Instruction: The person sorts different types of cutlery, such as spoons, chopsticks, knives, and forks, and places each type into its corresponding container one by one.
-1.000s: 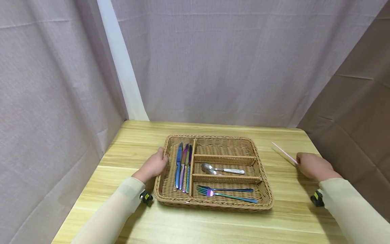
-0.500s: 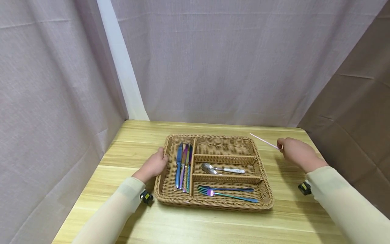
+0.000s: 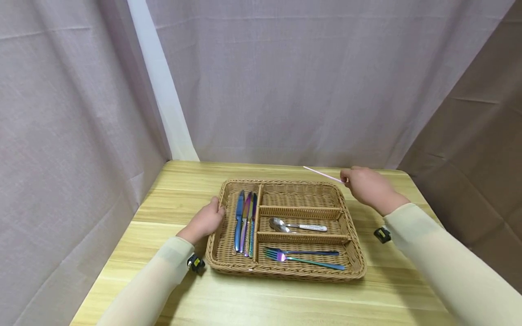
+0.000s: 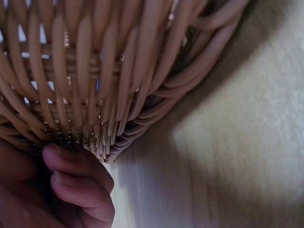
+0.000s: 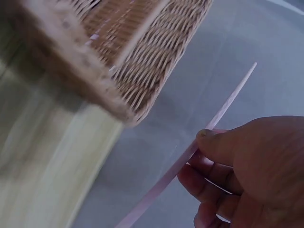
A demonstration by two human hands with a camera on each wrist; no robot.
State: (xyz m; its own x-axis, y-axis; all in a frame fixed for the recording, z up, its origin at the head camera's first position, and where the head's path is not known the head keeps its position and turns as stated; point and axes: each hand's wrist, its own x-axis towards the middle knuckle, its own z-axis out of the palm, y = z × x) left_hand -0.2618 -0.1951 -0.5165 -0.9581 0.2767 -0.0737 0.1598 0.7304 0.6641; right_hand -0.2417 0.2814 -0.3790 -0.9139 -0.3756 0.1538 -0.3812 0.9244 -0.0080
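A brown wicker cutlery basket (image 3: 293, 272) lies on the table. At its left side my left hand (image 3: 205, 218) grips the rim; in the left wrist view the curled fingers (image 4: 83, 190) press against the woven wall. Beyond the basket's back right corner, my right hand (image 3: 369, 186) pinches a slim pink chopstick (image 5: 166, 178) between thumb and fingers. Its thin end points left, behind the basket's back rim in the head view. Inside the basket, several knives (image 3: 239, 222) stand lengthwise in the left section, spoons (image 3: 311, 228) lie in the middle one, forks (image 3: 314, 263) in the front one.
Wicker dividers (image 3: 302, 211) split the basket's right part into three rows. The light wooden table (image 3: 265, 301) ends at a grey curtain (image 3: 285, 90) behind, with a brown curtain (image 3: 481, 149) on the right. Both wrists carry small black cameras.
My right hand has carried the chopstick leftward and away from me, from the table's right side to near the basket's back right corner. The left hand and basket have stayed put.
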